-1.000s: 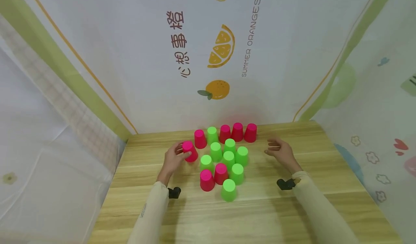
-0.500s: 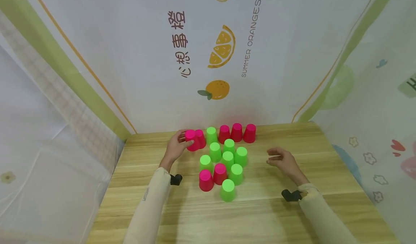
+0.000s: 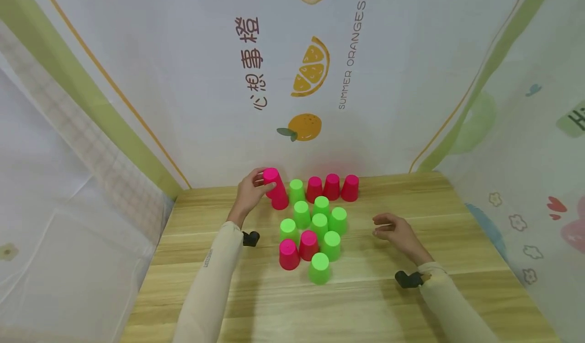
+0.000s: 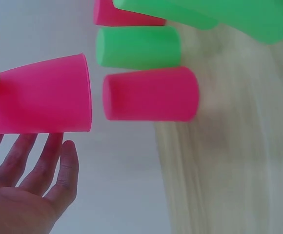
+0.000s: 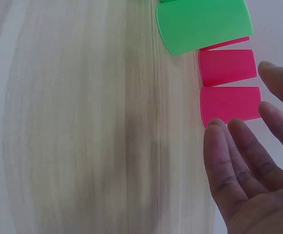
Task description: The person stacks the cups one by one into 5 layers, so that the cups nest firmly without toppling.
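My left hand (image 3: 257, 186) grips a pink cup (image 3: 271, 177), upside down, in the air just over the pink cup (image 3: 280, 200) at the left end of the back row. The left wrist view shows the held pink cup (image 4: 39, 95) apart from that standing pink cup (image 4: 151, 95), with my fingers (image 4: 34, 163) spread beneath it. My right hand (image 3: 383, 226) hovers with relaxed fingers over the table, right of the cups, holding nothing. In the right wrist view its fingers (image 5: 229, 156) lie near two pink cups (image 5: 229, 103).
Several green cups (image 3: 319, 225) and two pink cups (image 3: 299, 249) stand upside down in a cluster mid-table. A green cup (image 3: 297, 190) and three pink cups (image 3: 332, 186) line the back. Fabric walls close in the wooden table (image 3: 365, 302) on three sides.
My left hand has lifted the pink cup off the table and carried it back and up over the back row's left pink cup. My right hand has drawn back slightly toward me.
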{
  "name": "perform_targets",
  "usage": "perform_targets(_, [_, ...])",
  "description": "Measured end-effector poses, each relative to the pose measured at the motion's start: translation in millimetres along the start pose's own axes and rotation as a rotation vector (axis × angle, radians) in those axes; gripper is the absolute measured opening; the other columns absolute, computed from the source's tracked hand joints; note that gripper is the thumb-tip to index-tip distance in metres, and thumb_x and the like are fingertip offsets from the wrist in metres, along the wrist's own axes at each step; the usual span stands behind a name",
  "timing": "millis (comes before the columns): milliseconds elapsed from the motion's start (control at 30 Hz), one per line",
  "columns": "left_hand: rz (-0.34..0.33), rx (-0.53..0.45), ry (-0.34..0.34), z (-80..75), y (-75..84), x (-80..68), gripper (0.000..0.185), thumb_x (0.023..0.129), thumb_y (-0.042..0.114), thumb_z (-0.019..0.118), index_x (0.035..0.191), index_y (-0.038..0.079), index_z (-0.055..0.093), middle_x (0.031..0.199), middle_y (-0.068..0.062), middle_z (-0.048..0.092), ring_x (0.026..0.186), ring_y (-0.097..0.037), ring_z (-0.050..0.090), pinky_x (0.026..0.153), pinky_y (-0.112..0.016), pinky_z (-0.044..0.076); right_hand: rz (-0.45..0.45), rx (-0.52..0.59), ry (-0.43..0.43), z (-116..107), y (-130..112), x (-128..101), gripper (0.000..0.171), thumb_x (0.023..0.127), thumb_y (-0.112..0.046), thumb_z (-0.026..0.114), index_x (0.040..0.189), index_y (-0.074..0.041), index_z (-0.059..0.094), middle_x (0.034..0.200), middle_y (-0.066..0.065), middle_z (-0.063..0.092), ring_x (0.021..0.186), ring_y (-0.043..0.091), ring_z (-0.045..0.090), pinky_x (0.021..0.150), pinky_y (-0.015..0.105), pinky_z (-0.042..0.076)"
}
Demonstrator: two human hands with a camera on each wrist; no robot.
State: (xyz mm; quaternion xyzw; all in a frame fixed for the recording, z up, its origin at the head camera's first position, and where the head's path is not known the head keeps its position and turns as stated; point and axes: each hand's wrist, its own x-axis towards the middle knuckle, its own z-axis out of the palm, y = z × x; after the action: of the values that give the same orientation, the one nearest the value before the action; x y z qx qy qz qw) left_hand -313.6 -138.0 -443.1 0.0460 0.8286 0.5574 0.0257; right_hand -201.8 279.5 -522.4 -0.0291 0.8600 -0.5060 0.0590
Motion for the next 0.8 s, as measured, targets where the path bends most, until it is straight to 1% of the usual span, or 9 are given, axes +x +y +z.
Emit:
perform_targets(133, [0.0,-0.014,-0.007,6.2,9.0,8.1,0.059,0.092,0.025,0.072,0.145,0.016,0.049,0.141,-0.014,0.057,0.132,-0.037,0.054,0.107,-0.051,0.052,-0.007,0.007,-0.005,1,-1,0,0.045,0.092,-0.012,0.071,0.131,0.004,0.057,0.131,0.028,0.061,0.108,0.03,0.068,0.088,0.035,0.061])
perform_targets(267, [0.002,-0.017,-0.019,12.8,14.5,15.6,0.059,0.093,0.024,0.071,0.147,0.016,0.047,0.144,-0.014,0.055,0.134,-0.036,0.053,0.11,-0.049,0.05,-0.011,0.015,-0.013,3,-1,-1,0.043,0.092,-0.011,0.071,0.13,0.004,0.058,0.128,0.028,0.062,0.108,0.034,0.068,0.087,0.038,0.061])
perform_targets(400, [-0.001,-0.019,-0.018,20.1,17.0,21.5,0.058,0.094,0.023,0.071,0.146,0.016,0.048,0.145,-0.014,0.055,0.135,-0.035,0.053,0.111,-0.048,0.05,-0.001,0.014,-0.019,4,1,-3,0.042,0.092,-0.01,0.071,0.129,0.004,0.058,0.128,0.028,0.062,0.108,0.034,0.068,0.087,0.038,0.061])
perform_targets(567, [0.003,-0.002,-0.021,27.5,17.9,26.7,0.058,0.094,0.02,0.07,0.147,0.015,0.046,0.145,-0.016,0.054,0.135,-0.037,0.052,0.11,-0.049,0.05,0.007,0.001,-0.01,3,1,-5,0.041,0.092,-0.009,0.07,0.129,0.004,0.058,0.128,0.028,0.063,0.108,0.033,0.069,0.088,0.038,0.061])
perform_targets(800, [-0.011,0.029,-0.024,34.8,11.7,31.1,0.058,0.095,0.018,0.069,0.148,0.014,0.045,0.145,-0.018,0.055,0.135,-0.039,0.053,0.11,-0.049,0.05,-0.001,0.002,-0.001,2,0,-8,0.039,0.093,-0.006,0.069,0.129,0.005,0.058,0.127,0.028,0.063,0.108,0.034,0.068,0.088,0.037,0.061])
